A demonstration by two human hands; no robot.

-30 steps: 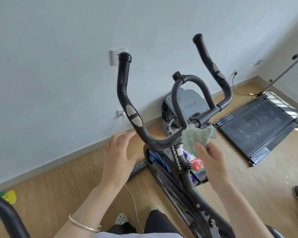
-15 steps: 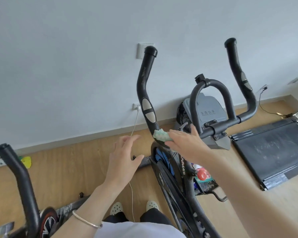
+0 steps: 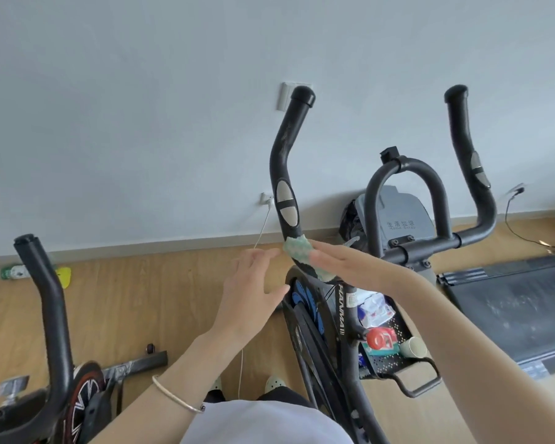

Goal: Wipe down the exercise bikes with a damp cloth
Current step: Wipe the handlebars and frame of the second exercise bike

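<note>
Your left hand (image 3: 253, 293) hovers just left of the exercise bike's frame (image 3: 345, 318), fingers spread and loose, holding nothing; your right hand (image 3: 343, 267) lies flat, fingers straight, pressing the green cloth (image 3: 298, 251) against the lower bend of the left handlebar (image 3: 284, 174); a second bike (image 3: 50, 315) stands at the left; farther right lies a treadmill (image 3: 513, 302).

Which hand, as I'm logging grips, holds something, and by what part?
Neither grips: the right hand presses the cloth flat on the handlebar bend; the left hand is empty.
</note>
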